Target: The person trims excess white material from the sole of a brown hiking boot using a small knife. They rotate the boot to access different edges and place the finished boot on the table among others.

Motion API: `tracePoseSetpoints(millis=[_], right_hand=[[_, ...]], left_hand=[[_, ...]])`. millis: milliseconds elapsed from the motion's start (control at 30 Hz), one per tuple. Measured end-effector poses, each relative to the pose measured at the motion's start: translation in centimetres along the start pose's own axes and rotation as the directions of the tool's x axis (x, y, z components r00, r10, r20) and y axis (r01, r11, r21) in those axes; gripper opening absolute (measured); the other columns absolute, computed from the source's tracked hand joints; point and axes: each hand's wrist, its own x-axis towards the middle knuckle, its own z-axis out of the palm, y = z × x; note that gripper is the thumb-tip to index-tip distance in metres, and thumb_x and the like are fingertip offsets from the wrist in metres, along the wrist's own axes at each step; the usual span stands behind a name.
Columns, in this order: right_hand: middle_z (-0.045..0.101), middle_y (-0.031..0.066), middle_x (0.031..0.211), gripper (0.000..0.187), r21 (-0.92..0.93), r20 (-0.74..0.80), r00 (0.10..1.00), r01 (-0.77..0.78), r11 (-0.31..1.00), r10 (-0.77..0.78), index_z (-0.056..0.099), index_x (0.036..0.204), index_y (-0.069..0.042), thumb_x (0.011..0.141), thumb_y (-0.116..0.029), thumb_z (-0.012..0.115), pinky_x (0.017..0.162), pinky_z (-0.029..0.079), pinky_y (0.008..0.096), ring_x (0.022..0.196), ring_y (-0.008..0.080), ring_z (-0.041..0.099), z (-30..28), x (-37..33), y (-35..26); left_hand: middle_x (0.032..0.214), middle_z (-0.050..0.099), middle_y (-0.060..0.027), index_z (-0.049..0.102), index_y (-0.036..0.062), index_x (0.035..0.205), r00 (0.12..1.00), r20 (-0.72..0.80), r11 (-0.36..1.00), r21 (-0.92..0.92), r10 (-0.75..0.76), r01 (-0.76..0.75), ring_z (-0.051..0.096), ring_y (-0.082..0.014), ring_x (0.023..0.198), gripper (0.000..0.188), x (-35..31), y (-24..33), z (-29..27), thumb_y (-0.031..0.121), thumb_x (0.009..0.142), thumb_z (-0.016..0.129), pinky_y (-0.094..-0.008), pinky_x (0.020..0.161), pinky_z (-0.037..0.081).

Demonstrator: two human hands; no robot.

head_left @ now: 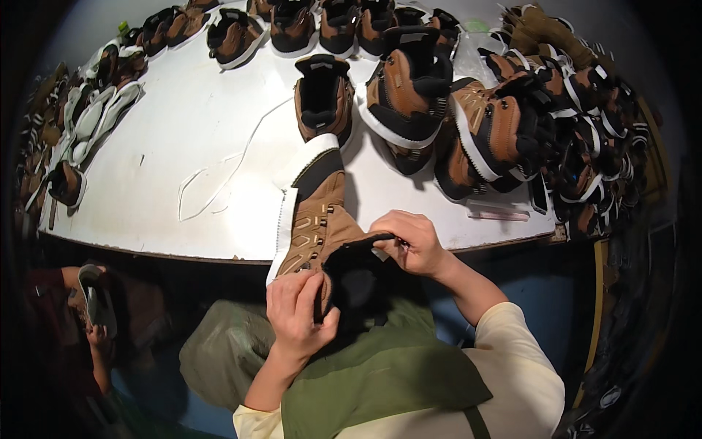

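holding the near boot (311, 227) at its brown side, just beside the lace hooks, with the bent fingers of the left hand (298, 311); pinching the black collar (351, 250) across from there between thumb and fingers of the right hand (411, 244). closed on the boot with both, and apparently spreading the dark opening in between; cannot tell how far any fingertip reaches inside.

resting, toe away, over the near edge of the bench (146, 197), with the white sole rim (281, 234) to the left and the opening toward the lap and green apron (380, 380). to do this well, draw evenly from both sides, grip padding rather than the lace hooks, and let the bench steady the front against twisting.

mind the standing boot (324, 95) just past the toe, and the larger boots to its right; avoid nudging either. leave the thin white cord (256, 129), loose on the left of the bench, well clear of the sole. farther out, note heaped footwear (585, 139) at the right, more at the left, and a co-worker's hand (95, 335) on another shoe (97, 296), well apart.
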Motion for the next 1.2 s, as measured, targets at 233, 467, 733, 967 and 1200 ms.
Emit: tracePoseSetpoints(millis=[233,467,733,967,1200], right_hand=[[0.066,0.0092,0.079,0.012,-0.149,-0.053,0.992,0.105,0.983,-0.114,0.065,0.088,-0.001,0.082,-0.009,0.070,0.055,0.048,0.0310,0.061,0.0241,0.061,0.0,-3.0,1.8],[0.066,0.0108,0.083,0.026,-0.238,-0.065,0.992,0.088,0.967,-0.107,0.066,0.095,0.000,0.071,-0.008,0.074,0.053,0.049,0.0309,0.063,0.0239,0.064,-0.5,-5.0,1.9],[0.065,0.0110,0.085,0.029,-0.324,-0.107,0.988,0.073,0.943,-0.114,0.067,0.095,-0.001,0.074,-0.015,0.081,0.052,0.049,0.0289,0.061,0.0210,0.063,0.4,-5.5,1.2],[0.064,0.0113,0.088,0.031,-0.314,-0.131,0.991,-0.027,0.949,-0.016,0.067,0.099,-0.001,0.070,-0.005,0.077,0.053,0.050,0.0292,0.063,0.0209,0.063,0.3,-5.9,1.4],[0.063,0.0113,0.094,0.043,-0.276,-0.165,0.986,-0.083,0.958,0.037,0.066,0.104,-0.001,0.062,0.008,0.071,0.051,0.051,0.0292,0.062,0.0201,0.063,0.6,-6.3,1.4]], left_hand=[[0.102,0.063,-0.0133,0.066,0.0006,0.104,0.992,-0.015,0.993,-0.006,0.121,-0.121,0.057,-0.0304,0.082,0.049,-1.3,-0.2,1.1,0.006,0.056,0.069,-0.0389,0.072,0.047],[0.106,0.065,-0.0130,0.066,0.0008,0.105,0.983,-0.021,0.982,-0.048,0.184,-0.185,0.057,-0.0279,0.080,0.045,-1.9,-0.3,2.4,0.007,0.062,0.075,-0.0374,0.069,0.046],[0.112,0.058,-0.0180,0.056,-0.0002,0.120,0.987,-0.022,0.983,-0.098,0.157,-0.158,0.056,-0.0314,0.090,0.064,-2.9,-0.4,2.5,0.019,0.066,0.085,-0.0419,0.075,0.045],[0.125,0.048,-0.0197,0.046,-0.0024,0.133,0.994,-0.102,0.996,-0.082,-0.047,0.038,0.053,-0.0293,0.103,0.066,-6.5,-1.7,-0.6,0.016,0.077,0.077,-0.0360,0.080,0.049],[0.101,0.066,-0.0138,0.062,-0.0023,0.117,0.494,-0.275,0.514,-0.003,-0.825,0.858,0.061,-0.0274,0.091,0.033,-10.8,-6.4,-6.1,-0.005,0.084,0.061,-0.0363,0.089,0.047]])
